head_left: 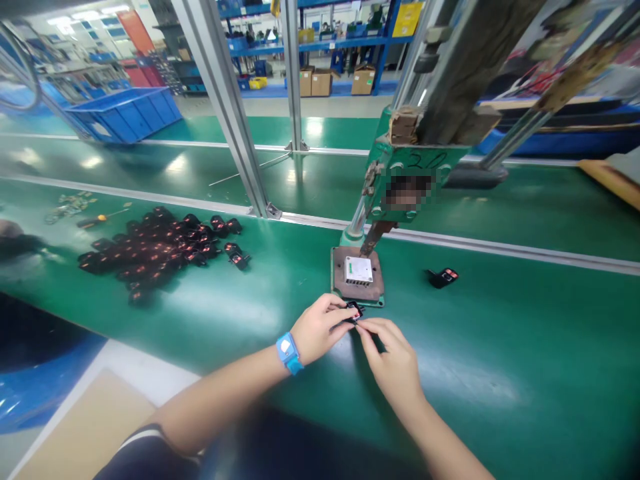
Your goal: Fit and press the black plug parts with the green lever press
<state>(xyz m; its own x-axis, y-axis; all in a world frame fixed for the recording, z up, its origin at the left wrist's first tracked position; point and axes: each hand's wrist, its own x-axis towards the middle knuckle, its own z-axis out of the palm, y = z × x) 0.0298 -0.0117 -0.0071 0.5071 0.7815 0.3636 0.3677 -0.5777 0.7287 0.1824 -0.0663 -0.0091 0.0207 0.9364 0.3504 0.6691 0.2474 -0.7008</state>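
Just in front of the press base, my left hand (320,327), with a blue band on the wrist, grips a small black part with red and white marks (355,311) between thumb and fingers. My right hand (393,353) pinches at the lower edge of the same part; its fingertips hide what exactly lies between them. Behind them, a pale metal block (359,270) rests on the brown base plate (339,283) of a green hand press (420,160). The press's narrow ram comes down close to the block's back edge.
A similar black part (443,277) lies right of the press. To the left spreads a pile of such black parts (155,250), with a screwdriver (93,221) and small metal pieces (70,205) beyond. Aluminium posts (225,107) rise behind, and a blue bin (127,115) stands farther back. Another person's hand (10,230) shows at far left.
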